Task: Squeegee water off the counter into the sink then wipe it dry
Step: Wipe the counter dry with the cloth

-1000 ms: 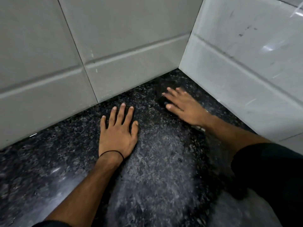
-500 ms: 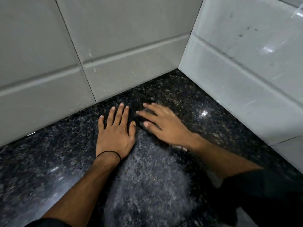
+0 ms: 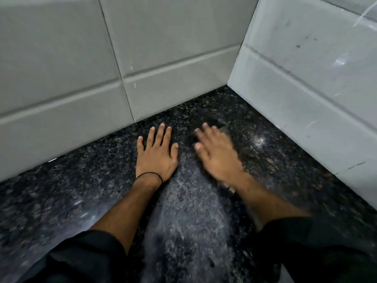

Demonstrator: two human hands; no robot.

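Observation:
The black speckled granite counter [image 3: 85,180] fills the lower view and meets the tiled walls in a corner. My left hand [image 3: 157,155] lies flat on it with fingers spread and a thin black band at the wrist; it holds nothing. My right hand [image 3: 217,155], blurred by motion, presses down on a dark cloth [image 3: 207,121], of which only the part beyond the fingertips shows. A duller, streaked patch of the counter [image 3: 187,217] runs between my forearms. No sink or squeegee is in view.
Grey tiled wall [image 3: 163,48] rises straight behind the counter. A pale marbled tile wall [image 3: 306,88] closes the right side, and the two meet in a corner beyond my right hand. Light glints off the counter [image 3: 259,139] near the right wall.
My right hand slid the cloth from near the corner leftward toward my left hand, then back slightly right. My left hand stayed flat in place.

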